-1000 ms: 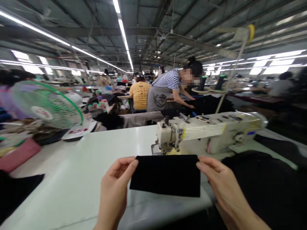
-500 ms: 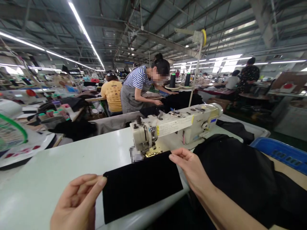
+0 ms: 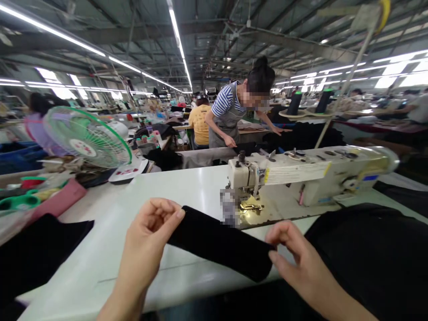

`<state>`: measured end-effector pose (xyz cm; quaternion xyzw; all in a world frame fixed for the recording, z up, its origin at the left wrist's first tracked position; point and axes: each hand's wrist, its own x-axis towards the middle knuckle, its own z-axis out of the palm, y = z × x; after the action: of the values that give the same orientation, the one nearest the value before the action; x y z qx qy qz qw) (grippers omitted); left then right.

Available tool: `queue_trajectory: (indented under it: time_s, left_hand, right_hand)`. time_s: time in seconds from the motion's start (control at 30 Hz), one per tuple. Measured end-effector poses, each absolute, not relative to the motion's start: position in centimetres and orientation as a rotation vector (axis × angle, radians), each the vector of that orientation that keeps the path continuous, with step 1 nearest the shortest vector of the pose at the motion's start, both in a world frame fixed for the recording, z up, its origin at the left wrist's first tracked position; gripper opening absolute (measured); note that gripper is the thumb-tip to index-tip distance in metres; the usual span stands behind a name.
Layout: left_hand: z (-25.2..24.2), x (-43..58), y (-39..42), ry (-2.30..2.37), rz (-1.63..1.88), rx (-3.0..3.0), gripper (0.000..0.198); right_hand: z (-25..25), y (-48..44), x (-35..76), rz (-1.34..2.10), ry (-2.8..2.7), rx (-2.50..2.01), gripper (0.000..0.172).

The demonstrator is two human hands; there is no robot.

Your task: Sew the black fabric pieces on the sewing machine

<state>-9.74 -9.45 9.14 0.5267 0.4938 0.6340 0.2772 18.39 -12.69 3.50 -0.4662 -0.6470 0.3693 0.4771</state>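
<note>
Pedestal fan (image 3: 87, 137): far left, beyond the table.
Left hand (image 3: 145, 236): thumb and fingers together, pinching the strip's left end.
Black fabric strip (image 3: 217, 245): narrow, folded or rolled lengthwise, spanning between the hands above the white sewing table (image 3: 100, 240); any stitching is too dark to tell.
Industrial sewing machine (image 3: 301, 176): just beyond the strip, which lies outside its blurred needle area.
Right hand (image 3: 297, 254): fingers parted at the strip's right end; clamping cannot be told.
Black cloth (image 3: 364, 254): heaped at far right.
</note>
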Motion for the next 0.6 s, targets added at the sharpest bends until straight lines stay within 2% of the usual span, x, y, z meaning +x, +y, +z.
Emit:
queue_trajectory:
  time_s: [0.1, 0.2, 0.27, 0.33, 0.47, 0.6]
  left_hand:
    - [13.7, -9.7, -8.8, 1.473, 1.658, 2.019, 0.008]
    - [14.1, -8.0, -4.6, 1.457, 1.173, 2.355, 0.007]
    - [11.0, -6.4, -0.9, 1.375, 0.792, 2.259, 0.011]
    - [6.2, -4.8, 2.0, 1.308, 0.674, 2.186, 0.013]
    - [-1.5, -2.5, 4.0, 1.291, 0.715, 2.049, 0.01]
    - [-3.4, -1.6, 3.5, 1.288, 0.811, 1.982, 0.011]
  right_hand:
    - [3.1, -14.8, 16.2, 0.994, -1.682, -0.991, 0.019]
    - [1.4, -15.6, 14.4, 1.01, -1.686, -0.942, 0.007]
    - [-0.3, -15.5, 14.1, 1.002, -1.722, -1.041, 0.006]
    - [-2.3, -15.3, 14.7, 0.982, -1.783, -1.172, 0.007]
    - [-4.9, -14.9, 17.0, 0.761, -2.032, -1.193, 0.021]
    - [-5.3, -14.7, 18.7, 0.495, -2.231, -1.137, 0.029]
